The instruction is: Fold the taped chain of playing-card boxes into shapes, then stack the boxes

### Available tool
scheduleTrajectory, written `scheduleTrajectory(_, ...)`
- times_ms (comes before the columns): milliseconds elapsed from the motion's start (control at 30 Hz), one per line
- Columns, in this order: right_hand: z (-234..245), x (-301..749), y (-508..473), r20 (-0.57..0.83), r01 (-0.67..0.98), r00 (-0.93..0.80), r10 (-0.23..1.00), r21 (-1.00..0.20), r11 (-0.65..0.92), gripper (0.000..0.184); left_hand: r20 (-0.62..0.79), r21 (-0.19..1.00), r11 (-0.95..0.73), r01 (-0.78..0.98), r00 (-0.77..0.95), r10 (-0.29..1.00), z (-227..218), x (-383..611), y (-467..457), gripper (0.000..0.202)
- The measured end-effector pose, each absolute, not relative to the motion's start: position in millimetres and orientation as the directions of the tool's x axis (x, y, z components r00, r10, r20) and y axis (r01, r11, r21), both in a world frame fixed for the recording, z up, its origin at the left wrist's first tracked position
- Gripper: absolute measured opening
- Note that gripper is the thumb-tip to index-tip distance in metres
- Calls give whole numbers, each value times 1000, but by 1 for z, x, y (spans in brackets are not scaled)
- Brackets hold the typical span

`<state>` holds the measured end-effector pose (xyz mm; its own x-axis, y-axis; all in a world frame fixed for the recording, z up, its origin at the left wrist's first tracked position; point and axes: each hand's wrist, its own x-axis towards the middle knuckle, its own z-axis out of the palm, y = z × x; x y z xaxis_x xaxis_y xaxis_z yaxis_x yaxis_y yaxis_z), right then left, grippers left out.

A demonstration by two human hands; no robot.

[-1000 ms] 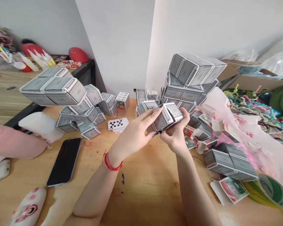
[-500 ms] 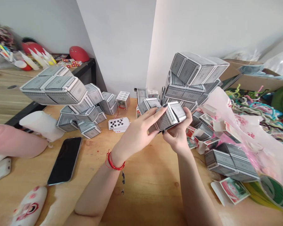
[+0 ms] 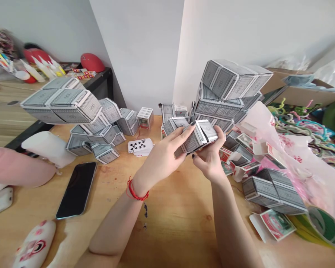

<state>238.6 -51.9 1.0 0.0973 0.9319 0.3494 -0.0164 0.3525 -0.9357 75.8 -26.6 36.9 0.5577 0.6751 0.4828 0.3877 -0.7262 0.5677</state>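
Note:
Between my hands is a block of boxes folded from grey-backed playing cards (image 3: 197,137), tilted above the table. My left hand (image 3: 163,154) grips its left side, fingers over the top and thumb underneath. My right hand (image 3: 210,158) holds the right side, fingers around the far edge and thumb near the bottom. A narrow gap shows between card faces on top. Close behind stands a tall stack of joined card boxes (image 3: 220,102); whether it touches the held block I cannot tell. Loose playing cards (image 3: 139,146), ten of spades uppermost, lie left of my left hand.
Another card-box stack (image 3: 72,106) leans at the left, with a black phone (image 3: 77,190) in front. Opened card packs (image 3: 276,225), a joined card-box piece (image 3: 273,191) and a tape roll (image 3: 321,227) lie at right. Pink plastic (image 3: 293,149) spreads beside colourful pipe cleaners (image 3: 304,123).
My right fingers and thumb have shifted slightly on the block, which has tilted a little. Both hands keep their hold, and the surrounding things stay where they were.

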Motion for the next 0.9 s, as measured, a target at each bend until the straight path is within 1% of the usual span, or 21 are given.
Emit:
scheduleTrajectory(200, 0, 239, -52, 340, 17, 118, 933, -940, 341, 102, 492, 612, -709, 351, 533, 689, 36, 77, -25, 70)
scheduleTrajectory(267, 0, 241, -51, 344, 29, 133, 930, -939, 343, 104, 504, 656, -693, 299, 509, 698, 34, 77, -22, 69)
scheduleTrajectory(367, 1, 247, -49, 359, 27, 172, 917, -933, 360, 104, 472, 773, -603, 196, 458, 753, 29, 76, -15, 71)
scheduleTrajectory(400, 1, 249, -48, 357, 24, 194, 914, -933, 359, 100, 452, 817, -557, 151, 432, 781, 27, 76, -13, 73)
scheduleTrajectory(467, 2, 252, -48, 326, 25, 235, 916, -944, 329, 86, 411, 886, -460, 49, 375, 831, 23, 75, -7, 76)
scheduleTrajectory(533, 3, 252, -48, 260, 35, 246, 934, -965, 259, 73, 383, 920, -390, -42, 313, 869, 21, 74, -2, 78)
scheduleTrajectory(600, 4, 248, -48, 160, 25, 182, 970, -987, 158, 63, 363, 932, -349, -100, 256, 896, 21, 76, 1, 78)
scheduleTrajectory(700, 2, 239, -47, 22, -70, 65, 998, -997, 26, 56, 317, 945, -293, -144, 180, 931, 23, 81, 0, 74)
scheduleTrajectory(800, -3, 233, -45, 6, -196, 34, 999, -980, 13, 66, 228, 955, -198, -219, 123, 966, 23, 90, -6, 72)
scheduleTrajectory(900, -7, 229, -42, 45, -237, 36, 998, -970, 52, 75, 168, 950, -136, -281, 94, 981, 18, 101, -12, 76)
